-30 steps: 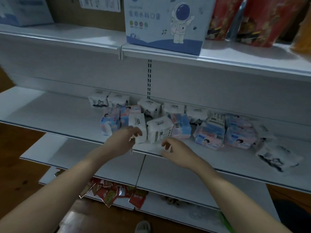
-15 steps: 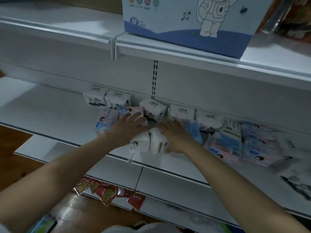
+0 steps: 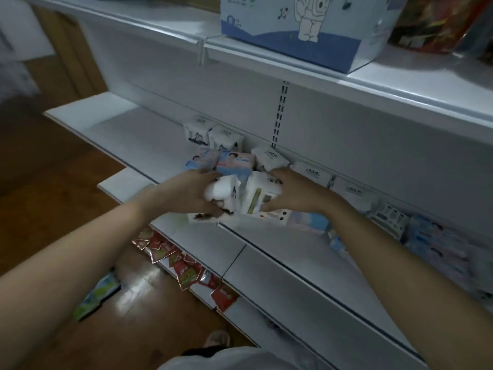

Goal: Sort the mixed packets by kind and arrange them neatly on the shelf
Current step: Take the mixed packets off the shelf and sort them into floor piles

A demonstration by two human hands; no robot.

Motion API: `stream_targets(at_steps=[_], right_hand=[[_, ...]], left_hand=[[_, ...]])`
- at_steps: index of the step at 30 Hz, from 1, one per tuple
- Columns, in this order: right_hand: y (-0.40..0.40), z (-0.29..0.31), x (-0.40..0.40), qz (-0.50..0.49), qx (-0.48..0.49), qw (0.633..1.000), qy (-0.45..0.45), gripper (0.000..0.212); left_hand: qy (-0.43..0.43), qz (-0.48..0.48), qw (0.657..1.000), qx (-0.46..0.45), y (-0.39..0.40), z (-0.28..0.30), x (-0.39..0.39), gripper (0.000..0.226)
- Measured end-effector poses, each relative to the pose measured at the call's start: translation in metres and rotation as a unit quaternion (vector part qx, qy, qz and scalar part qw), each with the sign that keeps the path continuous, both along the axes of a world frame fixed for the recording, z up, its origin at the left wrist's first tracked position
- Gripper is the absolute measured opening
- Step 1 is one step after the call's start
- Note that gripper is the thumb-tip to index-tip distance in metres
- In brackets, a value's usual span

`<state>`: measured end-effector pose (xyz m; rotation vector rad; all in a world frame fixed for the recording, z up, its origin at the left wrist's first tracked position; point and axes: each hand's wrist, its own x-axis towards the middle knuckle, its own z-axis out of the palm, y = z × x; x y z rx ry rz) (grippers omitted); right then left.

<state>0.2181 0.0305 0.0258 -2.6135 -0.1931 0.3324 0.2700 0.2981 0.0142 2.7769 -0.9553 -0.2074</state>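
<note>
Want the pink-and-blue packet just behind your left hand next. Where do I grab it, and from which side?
Take the pink-and-blue packet by its two short ends, coming down from above. It lies flat on the shelf with its broad printed face up. White packets crowd its right side and the left hand fills the front, so the top looks like the freest approach.

white shelf (image 3: 149, 145), mixed packets (image 3: 234, 162)

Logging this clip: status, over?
Left hand grips white packet. Right hand grips second white packet. Both at shelf front. Pink-blue packets crowd behind.
</note>
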Motion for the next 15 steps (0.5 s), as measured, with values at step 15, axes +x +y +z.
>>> stream_targets(at_steps=[15], right_hand=[[0.178, -0.046, -0.071, 0.202, -0.003, 0.978, 0.053, 0.047]], left_hand=[[0.156, 0.366, 0.911, -0.112, 0.157, -0.052, -0.211, 0.065]])
